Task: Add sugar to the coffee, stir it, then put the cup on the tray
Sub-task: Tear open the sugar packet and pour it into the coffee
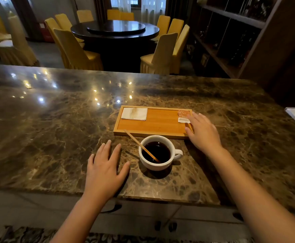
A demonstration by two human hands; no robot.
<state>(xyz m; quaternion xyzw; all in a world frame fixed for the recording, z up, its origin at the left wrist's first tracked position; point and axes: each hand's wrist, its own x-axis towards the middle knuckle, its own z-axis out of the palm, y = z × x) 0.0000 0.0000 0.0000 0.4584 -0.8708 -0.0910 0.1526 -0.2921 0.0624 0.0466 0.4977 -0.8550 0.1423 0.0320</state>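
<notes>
Here, the only writing in view is on one sugar packet (184,116), which lies in the right far corner of the wooden tray (160,122). Its upper part is orange with small pale dots, its lower part white with a line of dark print that is too small and skewed to read. No brand can be made out on anything else.

Counted: one tray, one packet, one folded white napkin (134,114) in the tray's left far corner, one white cup (156,152) and one thin wooden stir stick (141,146). The cup stands on the marble counter (55,123), just in front of the tray's near edge, apart from it, with its handle turned to the right. It holds dark coffee. The stick leans in the cup, its lower end in the coffee and its upper end slanting out over the rim to the left, ending above the tray's near left corner.

The left hand (104,169) lies flat on the counter just left of the cup, palm down, fingers spread and holding nothing. The right hand (203,131) rests palm down over the tray's right end, fingers extended and loosely apart; the fingertips are just beside the packet, touching its edge or nearly so, and nothing is gripped.

Beyond the counter stand one round dark dining table and at least ten yellow-covered chairs.
</notes>
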